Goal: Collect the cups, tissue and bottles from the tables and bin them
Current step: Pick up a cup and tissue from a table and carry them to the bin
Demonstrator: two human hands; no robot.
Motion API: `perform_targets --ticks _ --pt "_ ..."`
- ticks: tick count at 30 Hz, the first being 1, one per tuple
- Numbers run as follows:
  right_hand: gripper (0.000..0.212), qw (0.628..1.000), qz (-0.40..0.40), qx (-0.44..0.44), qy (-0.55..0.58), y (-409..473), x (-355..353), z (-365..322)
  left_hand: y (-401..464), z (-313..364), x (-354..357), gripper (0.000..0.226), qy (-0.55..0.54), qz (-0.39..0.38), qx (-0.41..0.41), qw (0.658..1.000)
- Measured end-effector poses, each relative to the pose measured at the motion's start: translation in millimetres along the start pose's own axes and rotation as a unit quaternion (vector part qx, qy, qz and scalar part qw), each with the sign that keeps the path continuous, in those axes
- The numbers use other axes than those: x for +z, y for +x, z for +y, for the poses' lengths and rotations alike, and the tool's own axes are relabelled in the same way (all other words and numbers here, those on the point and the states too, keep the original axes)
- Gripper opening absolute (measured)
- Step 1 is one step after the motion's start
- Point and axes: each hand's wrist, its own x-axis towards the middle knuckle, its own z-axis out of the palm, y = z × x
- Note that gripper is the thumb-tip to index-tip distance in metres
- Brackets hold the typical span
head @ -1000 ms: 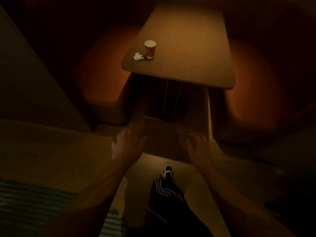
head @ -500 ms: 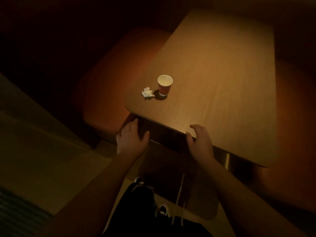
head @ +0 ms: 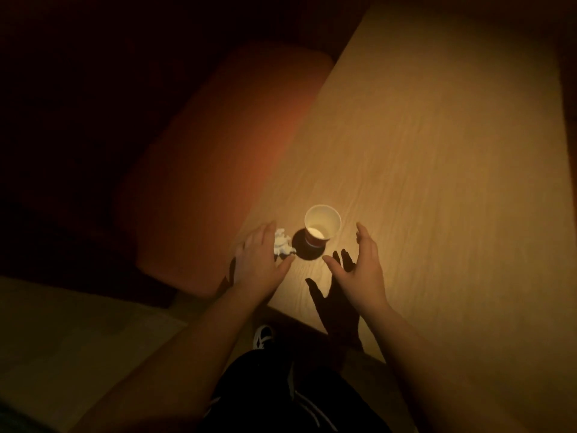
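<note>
A red paper cup [head: 321, 228] with a white inside stands upright near the left front corner of the wooden table [head: 437, 157]. A crumpled white tissue [head: 282, 246] lies just to its left. My left hand [head: 260, 260] hovers over the tissue's left side with fingers spread, partly covering it; whether it touches is unclear. My right hand [head: 359, 264] is open to the right of the cup, a short gap away, holding nothing. No bottle is in view.
An orange-red upholstered seat [head: 224, 157] runs along the table's left edge. The tan floor [head: 78, 345] lies at the lower left. My dark trousers and a shoe [head: 263, 335] show below the table's front edge. The surroundings are very dark.
I have come closer to the table. Both hands have moved forward from the table's front edge onto its top, the left to the tissue, the right beside the cup.
</note>
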Motion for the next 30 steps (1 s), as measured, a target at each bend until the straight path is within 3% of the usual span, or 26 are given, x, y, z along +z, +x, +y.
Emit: perform_targets --ticks 4,8,13,18,25,30 --pt "0.11 0.999 -0.024 -0.022 0.015 25.5 13.9 -6.4 24.5 -11.5 11.5 0.082 0.035 -0.043 0.006 0.998" --pt "0.114 0.998 -0.054 -0.032 0.023 42.8 17.9 -8.0 34.9 -15.5 22.7 0.071 0.039 -0.057 -0.001 0.998" --pt "0.105 0.994 -0.097 -0.046 -0.003 59.4 19.7 -8.4 35.1 -18.3 25.2 0.036 0.003 -0.026 -0.016 1.0" --pt "0.091 0.989 -0.13 -0.074 -0.016 72.6 15.7 -9.6 22.0 -14.7 26.1 0.019 -0.031 -0.007 -0.059 0.998" --pt "0.088 0.976 -0.175 -0.126 -0.015 79.7 19.6 -15.3 -17.6 -18.3 19.6 0.006 -0.073 0.103 -0.17 0.977" --pt "0.086 0.947 -0.251 -0.199 -0.018 62.0 51.3 -32.5 -78.9 -29.9 8.0 0.018 -0.052 0.178 -0.277 0.943"
